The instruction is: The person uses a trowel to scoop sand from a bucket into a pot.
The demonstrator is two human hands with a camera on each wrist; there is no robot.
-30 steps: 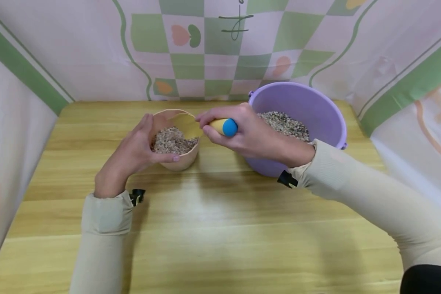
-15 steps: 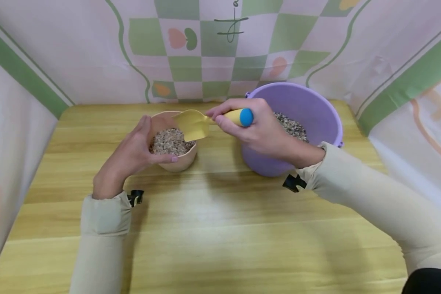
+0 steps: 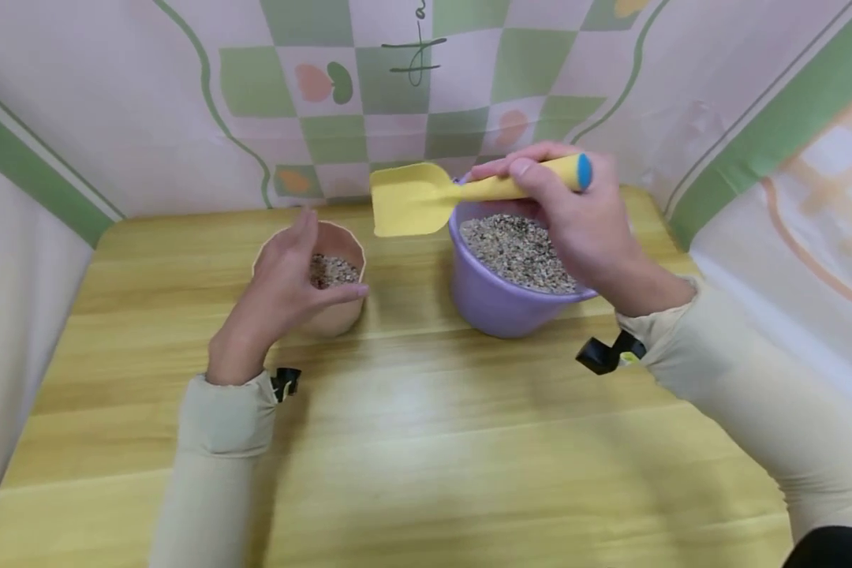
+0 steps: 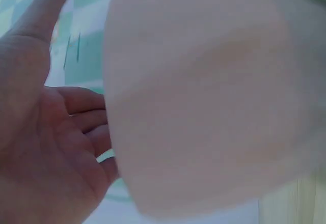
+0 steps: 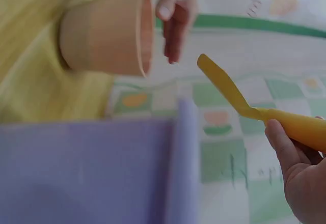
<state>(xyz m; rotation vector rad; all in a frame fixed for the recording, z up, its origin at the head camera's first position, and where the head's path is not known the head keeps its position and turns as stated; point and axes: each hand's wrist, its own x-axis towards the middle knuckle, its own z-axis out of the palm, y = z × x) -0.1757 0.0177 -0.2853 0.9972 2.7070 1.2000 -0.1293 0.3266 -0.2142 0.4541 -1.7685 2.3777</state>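
Observation:
In the head view, a peach-coloured flowerpot [image 3: 335, 319] with gravel [image 3: 332, 270] in it stands left of centre. My left hand [image 3: 278, 272] hovers at its near left side, fingers and thumb extended. The right wrist view shows that left hand [image 5: 179, 10] above the flowerpot's rim [image 5: 146, 35], apart from it. My right hand [image 3: 591, 217] grips the yellow handle of a toy shovel [image 3: 413, 201], which has a blue end cap. The shovel's blade is raised, level with the rim of a purple bucket [image 3: 493, 304] and to its left. Gravel [image 3: 514, 248] lies inside the bucket.
Everything stands on a light wooden table [image 3: 412, 442]. A patterned cloth wall [image 3: 397, 87] with green checks rises directly behind the flowerpot and bucket, and pale cloth encloses both sides.
My right hand has lifted the shovel out of the flowerpot and carried it right, over the bucket. My left hand has let go of the flowerpot's rim. The view has shifted slightly.

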